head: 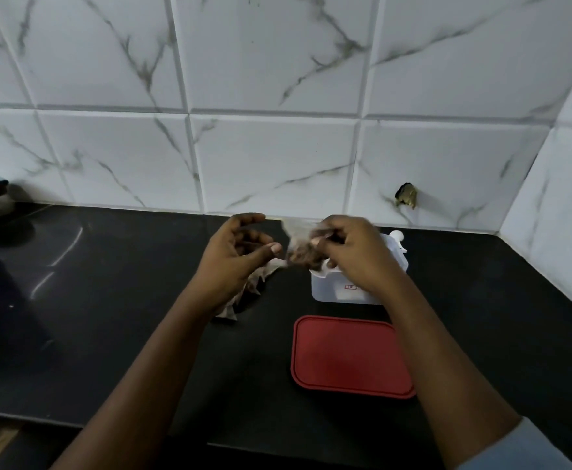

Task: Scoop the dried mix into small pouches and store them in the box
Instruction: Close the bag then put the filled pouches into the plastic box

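A small clear pouch (300, 247) of brown dried mix is pinched in the right hand (352, 252) over the left edge of the white box (332, 290). The left hand (233, 256) is held just left of it, loosely curled, gripping nothing. A red lid (349, 356) lies nearer.

Glossy black counter (142, 300), matt red plastic lid (345, 354).

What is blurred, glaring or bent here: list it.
Head view: motion blur smears the pouch and the right hand pinching it. Head view: glare streaks the black countertop at left. Head view: wide-angle distortion bows the tile joints; the red lid looks sharp.
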A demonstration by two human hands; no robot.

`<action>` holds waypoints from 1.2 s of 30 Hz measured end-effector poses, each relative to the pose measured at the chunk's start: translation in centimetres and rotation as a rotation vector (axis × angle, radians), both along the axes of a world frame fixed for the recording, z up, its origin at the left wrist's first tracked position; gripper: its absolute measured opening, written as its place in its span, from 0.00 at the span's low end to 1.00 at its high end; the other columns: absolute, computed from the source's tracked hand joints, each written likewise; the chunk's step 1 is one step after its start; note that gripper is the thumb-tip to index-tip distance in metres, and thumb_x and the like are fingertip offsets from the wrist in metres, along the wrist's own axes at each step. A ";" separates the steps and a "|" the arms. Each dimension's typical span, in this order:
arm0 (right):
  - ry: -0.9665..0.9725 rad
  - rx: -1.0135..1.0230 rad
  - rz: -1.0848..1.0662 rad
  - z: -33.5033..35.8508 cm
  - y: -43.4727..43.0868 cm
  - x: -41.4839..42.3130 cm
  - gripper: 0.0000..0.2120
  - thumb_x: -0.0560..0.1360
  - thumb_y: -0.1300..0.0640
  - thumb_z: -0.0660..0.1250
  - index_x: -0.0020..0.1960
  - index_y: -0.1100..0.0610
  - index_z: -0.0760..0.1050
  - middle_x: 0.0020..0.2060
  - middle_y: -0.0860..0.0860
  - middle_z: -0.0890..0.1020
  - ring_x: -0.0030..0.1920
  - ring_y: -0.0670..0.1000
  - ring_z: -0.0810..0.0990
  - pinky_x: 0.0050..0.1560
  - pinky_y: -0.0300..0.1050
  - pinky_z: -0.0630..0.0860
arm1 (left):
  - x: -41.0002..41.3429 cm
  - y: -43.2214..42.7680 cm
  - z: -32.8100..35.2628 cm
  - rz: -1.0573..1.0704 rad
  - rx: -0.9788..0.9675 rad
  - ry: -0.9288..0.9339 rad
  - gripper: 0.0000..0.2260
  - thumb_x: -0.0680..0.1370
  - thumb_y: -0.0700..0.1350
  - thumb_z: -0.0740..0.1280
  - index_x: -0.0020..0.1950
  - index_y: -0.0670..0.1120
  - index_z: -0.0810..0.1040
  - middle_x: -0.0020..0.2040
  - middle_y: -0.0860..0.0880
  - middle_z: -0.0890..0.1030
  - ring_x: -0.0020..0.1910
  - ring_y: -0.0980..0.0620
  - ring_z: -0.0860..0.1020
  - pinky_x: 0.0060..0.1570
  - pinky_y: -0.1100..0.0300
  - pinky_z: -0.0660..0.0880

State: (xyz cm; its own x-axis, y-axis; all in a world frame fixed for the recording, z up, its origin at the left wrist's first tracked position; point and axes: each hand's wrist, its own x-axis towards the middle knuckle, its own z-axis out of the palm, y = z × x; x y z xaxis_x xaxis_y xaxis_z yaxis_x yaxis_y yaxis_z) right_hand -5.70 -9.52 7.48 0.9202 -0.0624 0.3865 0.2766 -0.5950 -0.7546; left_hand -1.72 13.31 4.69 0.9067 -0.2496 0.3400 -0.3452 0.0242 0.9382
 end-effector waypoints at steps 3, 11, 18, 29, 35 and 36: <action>-0.080 -0.111 -0.269 1.1 -3.1 0.7 0.06 0.79 0.61 0.68 0.50 0.53 0.84 0.42 0.50 0.86 0.43 0.52 0.85 0.44 0.51 0.81 | 0.8 2.3 -1.9 0.253 0.185 -0.054 0.21 0.75 0.49 0.78 0.66 0.55 0.78 0.62 0.54 0.81 0.61 0.57 0.79 0.60 0.54 0.77; 0.326 -0.350 -0.184 0.4 -5.5 4.8 0.05 0.77 0.62 0.70 0.48 0.54 0.83 0.43 0.54 0.86 0.43 0.54 0.85 0.45 0.47 0.79 | 1.5 7.3 -6.0 0.421 0.343 0.340 0.26 0.76 0.45 0.77 0.72 0.47 0.72 0.66 0.47 0.77 0.58 0.47 0.80 0.54 0.49 0.82; 0.646 -0.595 -0.056 -0.3 -4.1 6.8 0.04 0.76 0.57 0.72 0.42 0.55 0.82 0.39 0.52 0.83 0.39 0.51 0.79 0.41 0.44 0.75 | 1.6 7.4 -6.1 0.374 0.265 0.327 0.16 0.78 0.39 0.74 0.65 0.44 0.77 0.52 0.47 0.85 0.46 0.48 0.86 0.44 0.55 0.83; 0.520 -0.510 -0.163 2.1 -4.5 6.1 0.10 0.78 0.50 0.72 0.50 0.57 0.82 0.43 0.57 0.87 0.38 0.55 0.85 0.40 0.49 0.81 | 0.7 6.5 -5.0 0.366 0.379 0.174 0.04 0.79 0.39 0.73 0.51 0.46 0.82 0.45 0.47 0.86 0.40 0.53 0.86 0.39 0.57 0.83; 0.420 0.038 0.340 5.7 -1.7 1.0 0.17 0.79 0.53 0.74 0.67 0.53 0.78 0.55 0.57 0.86 0.53 0.55 0.86 0.54 0.49 0.83 | 0.9 1.1 -0.2 0.272 0.201 -0.063 0.03 0.78 0.38 0.74 0.48 0.41 0.81 0.40 0.46 0.86 0.37 0.50 0.86 0.38 0.57 0.82; 0.438 0.043 0.401 5.7 -1.4 0.6 0.20 0.79 0.55 0.75 0.69 0.52 0.76 0.57 0.56 0.85 0.55 0.55 0.86 0.56 0.50 0.83 | 0.8 -0.4 0.4 0.234 0.152 -0.090 0.04 0.78 0.38 0.75 0.47 0.41 0.81 0.39 0.45 0.86 0.38 0.49 0.86 0.40 0.56 0.82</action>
